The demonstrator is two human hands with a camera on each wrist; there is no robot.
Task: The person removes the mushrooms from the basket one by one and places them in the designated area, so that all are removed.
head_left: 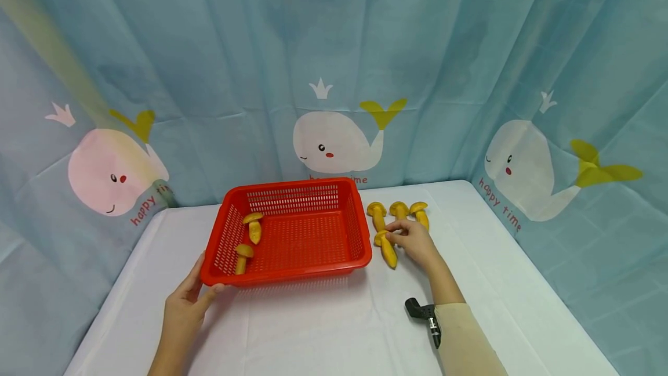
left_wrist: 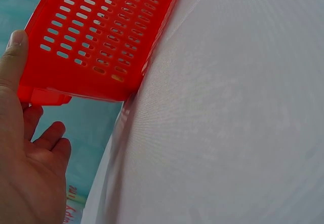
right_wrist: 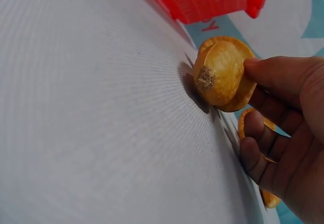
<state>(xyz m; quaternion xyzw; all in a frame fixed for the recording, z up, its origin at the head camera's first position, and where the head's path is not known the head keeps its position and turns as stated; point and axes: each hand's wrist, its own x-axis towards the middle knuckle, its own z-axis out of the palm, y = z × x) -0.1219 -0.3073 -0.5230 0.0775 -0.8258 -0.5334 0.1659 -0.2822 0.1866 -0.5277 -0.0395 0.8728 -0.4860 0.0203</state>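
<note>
A red plastic basket (head_left: 292, 278) with slotted walls stands on the table. My left hand (head_left: 184, 305) grips its near left corner, thumb at the rim and fingers on the outside, as the left wrist view also shows. Inside, along the left wall, lie two yellow-brown mushrooms, one nearer the back (head_left: 254, 231) and one at the front (head_left: 242, 257). To the right of the basket, my right hand (head_left: 414, 241) pinches another mushroom (right_wrist: 223, 77) near its cap, thumb on one side. Its stem end faces the camera in the right wrist view.
Just behind the pinched mushroom lie three others: a left one (head_left: 377, 213), a middle one (head_left: 399, 210) and a right one (head_left: 420, 213). A small black device (head_left: 425, 315) lies by the right sleeve (head_left: 467, 335). A blue whale-print curtain (head_left: 250, 74) hangs round the white-covered table (head_left: 292, 329).
</note>
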